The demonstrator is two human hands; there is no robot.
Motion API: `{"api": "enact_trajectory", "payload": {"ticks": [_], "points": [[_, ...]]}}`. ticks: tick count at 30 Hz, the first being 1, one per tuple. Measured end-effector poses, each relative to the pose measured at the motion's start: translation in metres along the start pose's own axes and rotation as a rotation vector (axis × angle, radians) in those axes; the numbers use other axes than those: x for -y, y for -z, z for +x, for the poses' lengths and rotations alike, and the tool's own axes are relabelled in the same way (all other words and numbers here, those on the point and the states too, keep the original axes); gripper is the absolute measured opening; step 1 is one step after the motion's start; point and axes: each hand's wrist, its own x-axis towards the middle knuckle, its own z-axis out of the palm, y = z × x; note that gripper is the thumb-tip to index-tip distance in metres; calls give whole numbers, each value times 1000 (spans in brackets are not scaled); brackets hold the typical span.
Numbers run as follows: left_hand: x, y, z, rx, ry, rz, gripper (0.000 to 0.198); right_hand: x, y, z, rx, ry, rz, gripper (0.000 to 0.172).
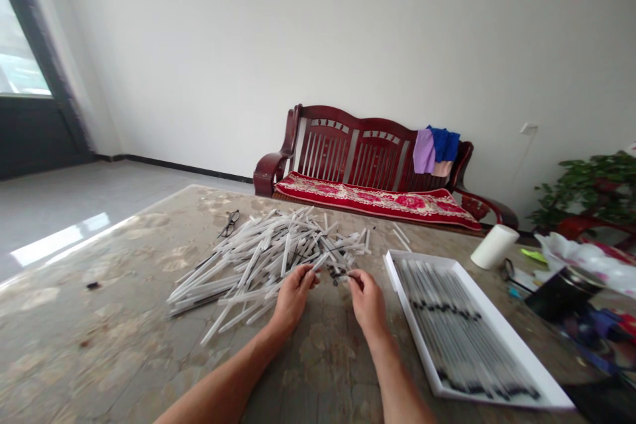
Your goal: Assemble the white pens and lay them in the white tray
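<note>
Both hands are over the mottled grey-brown tabletop (129, 344), well in from its far edge. The left hand (294, 295) has thumb and fingers pressed together, its grip pinching a slim, translucent white plastic tube (320, 261) that slants up and away, right at the near right side of the heap. The right hand (365, 295) is just beside, fingertips closed on a thin pale piece (344, 277), too small to name. Between the two, small black pieces (336, 273) lie by the heap.

And what a heap: a tangled pile of translucent white plastic tubes (248, 265), spread toward the left edge and reaching near the far edge. Black-framed glasses (229, 224) sit beyond its left side, toward the far left corner.

Over to the right, a shallow white rectangular tray (513, 338) tilts across the tabletop, black-ended tubes (467, 338) lined up inside in two rows. Past its far right corner, a white cylindrical roll (494, 246) stands leaning in view.
</note>
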Motion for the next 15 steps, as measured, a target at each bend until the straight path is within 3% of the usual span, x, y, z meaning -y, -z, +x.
{"api": "enact_trajectory", "payload": {"ticks": [5, 11, 15], "points": [[-1, -3, -2, 38, 7, -86, 35, -5, -1, -2, 105, 99, -439, 21], [-1, 1, -5, 71, 16, 252, 26, -1, 0, 7, 104, 172, -627, 30], [-5, 3, -7, 110, -33, 453, 27, 2, 0, 11, 143, 173, -731, 22]]}}
